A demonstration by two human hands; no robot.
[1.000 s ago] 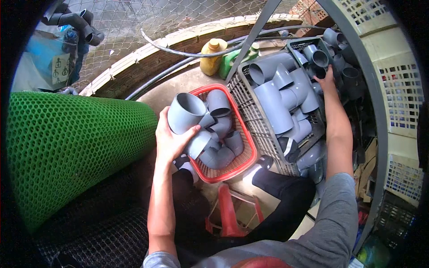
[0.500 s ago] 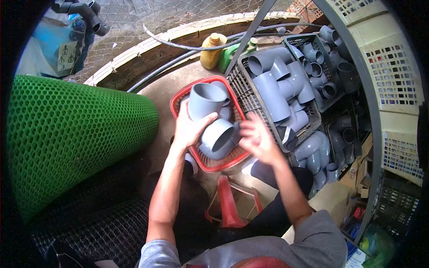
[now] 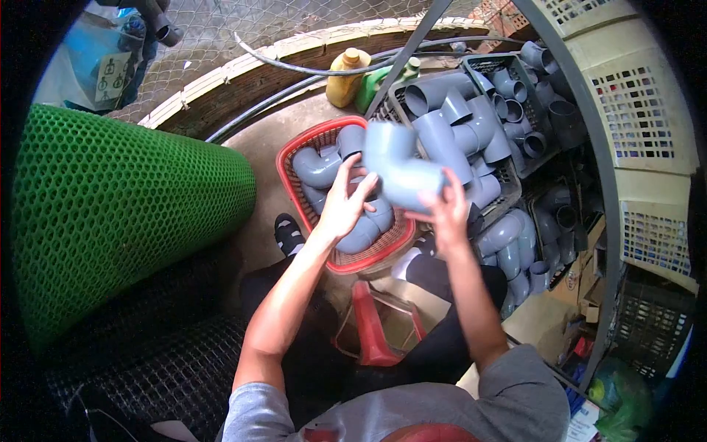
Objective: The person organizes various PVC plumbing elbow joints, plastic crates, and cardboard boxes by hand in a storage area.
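A grey pipe elbow, blurred by motion, is up over the right side of the red basket. My right hand is at its lower right end, the fingers round that end. Just left of the elbow, my left hand has its thumb and fingers apart, the fingertips near the fitting; nothing is gripped in it. Inside the basket lie several more grey elbows, partly hidden by my left hand.
Dark crates of grey fittings stand at the right. A green mesh roll lies left. Yellow and green jugs stand behind the basket. A red stool is between the legs.
The elbow has moved up and right, out over the basket's right side. My left hand has opened away from it, and my right hand has come onto it. More fittings show in the basket.
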